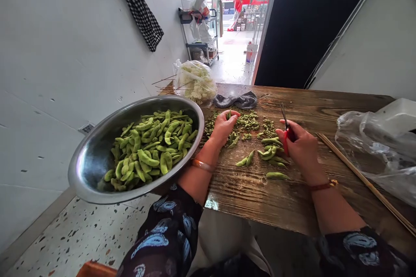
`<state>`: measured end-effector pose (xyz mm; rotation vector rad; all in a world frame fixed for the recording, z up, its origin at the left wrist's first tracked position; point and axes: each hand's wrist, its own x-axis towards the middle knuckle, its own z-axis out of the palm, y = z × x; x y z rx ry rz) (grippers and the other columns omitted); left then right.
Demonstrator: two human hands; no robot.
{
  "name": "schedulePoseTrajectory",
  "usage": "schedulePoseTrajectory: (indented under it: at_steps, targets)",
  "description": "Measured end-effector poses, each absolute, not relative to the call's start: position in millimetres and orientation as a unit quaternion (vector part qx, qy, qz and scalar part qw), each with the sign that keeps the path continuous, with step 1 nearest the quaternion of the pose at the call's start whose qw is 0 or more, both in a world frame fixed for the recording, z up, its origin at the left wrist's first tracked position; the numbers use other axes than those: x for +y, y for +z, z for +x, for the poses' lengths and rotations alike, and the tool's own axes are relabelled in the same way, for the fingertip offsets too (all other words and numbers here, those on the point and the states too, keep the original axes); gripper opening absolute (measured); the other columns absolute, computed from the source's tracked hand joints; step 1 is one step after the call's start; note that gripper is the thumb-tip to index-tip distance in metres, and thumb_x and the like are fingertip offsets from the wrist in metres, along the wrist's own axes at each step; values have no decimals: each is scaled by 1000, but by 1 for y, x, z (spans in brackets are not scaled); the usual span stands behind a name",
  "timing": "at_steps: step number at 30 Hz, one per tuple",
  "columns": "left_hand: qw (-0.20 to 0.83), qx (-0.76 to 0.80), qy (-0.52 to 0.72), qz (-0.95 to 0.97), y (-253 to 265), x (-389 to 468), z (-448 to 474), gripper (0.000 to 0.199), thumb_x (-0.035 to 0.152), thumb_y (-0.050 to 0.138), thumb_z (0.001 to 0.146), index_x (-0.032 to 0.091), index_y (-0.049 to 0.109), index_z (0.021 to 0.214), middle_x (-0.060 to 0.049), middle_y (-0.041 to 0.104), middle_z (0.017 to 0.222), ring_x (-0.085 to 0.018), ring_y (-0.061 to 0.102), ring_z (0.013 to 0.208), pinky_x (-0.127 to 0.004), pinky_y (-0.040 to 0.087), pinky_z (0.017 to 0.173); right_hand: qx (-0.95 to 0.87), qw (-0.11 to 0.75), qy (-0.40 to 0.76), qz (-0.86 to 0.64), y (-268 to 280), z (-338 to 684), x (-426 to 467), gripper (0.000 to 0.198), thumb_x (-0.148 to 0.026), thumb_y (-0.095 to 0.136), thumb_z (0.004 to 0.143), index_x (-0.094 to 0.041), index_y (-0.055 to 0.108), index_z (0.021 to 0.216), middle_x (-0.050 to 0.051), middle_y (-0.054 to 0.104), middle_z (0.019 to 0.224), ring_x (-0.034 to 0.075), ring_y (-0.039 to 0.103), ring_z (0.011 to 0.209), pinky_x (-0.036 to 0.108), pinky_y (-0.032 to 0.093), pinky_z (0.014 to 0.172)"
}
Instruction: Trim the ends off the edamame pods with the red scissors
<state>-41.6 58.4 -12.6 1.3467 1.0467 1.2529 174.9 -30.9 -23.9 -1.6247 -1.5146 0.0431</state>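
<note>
My left hand (pixel 222 128) is closed, with a green edamame pod (pixel 229 114) partly showing between its fingers. It hovers above the scattered trimmed pod tips (pixel 248 121), and the bracelet on its wrist is near the bowl's rim. Red-handled scissors (pixel 286 134) are gripped in my right hand (pixel 300 145), blades pointing up and away. Just left of that hand lies a small pile of whole edamame pods (pixel 272 152), with one more pod (pixel 277 176) in front. A large steel bowl (pixel 87 162) at the left holds many pods and tilts toward me.
On the wooden table (pixel 247 199), a bag of cauliflower (pixel 196 82) and a grey cloth (pixel 237 100) lie at the back. Bamboo sticks (pixel 360 177) and clear plastic bags (pixel 364 138) are at the right. Beyond the table, a wheeled cart (pixel 200 45) stands near the doorway.
</note>
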Motion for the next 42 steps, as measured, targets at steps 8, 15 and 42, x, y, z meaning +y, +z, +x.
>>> schedulePoseTrajectory:
  at_steps: [8, 15, 42]
  targets:
    - [546, 340, 463, 610, 1, 26, -14, 14, 29, 62, 79, 16, 63, 82, 5, 41, 58, -7, 33, 53, -21, 25, 50, -581, 513, 166, -610, -15, 169, -33, 49, -54, 61, 79, -19, 67, 112, -2, 56, 65, 12, 47, 57, 25, 39, 55]
    - [539, 316, 446, 641, 1, 8, 2, 17, 33, 62, 81, 17, 62, 81, 2, 51, 65, -9, 40, 60, -22, 34, 60, -563, 515, 389, -516, -7, 155, -40, 48, -47, 68, 74, -17, 65, 111, -4, 51, 61, 8, 41, 52, 22, 33, 46]
    - [632, 281, 363, 625, 4, 6, -2, 16, 29, 66, 77, 13, 66, 81, -1, 58, 66, -9, 51, 58, -23, 40, 57, -600, 512, 299, -536, -7, 154, -40, 45, -33, 65, 75, -21, 63, 118, -4, 54, 67, 10, 44, 57, 23, 39, 53]
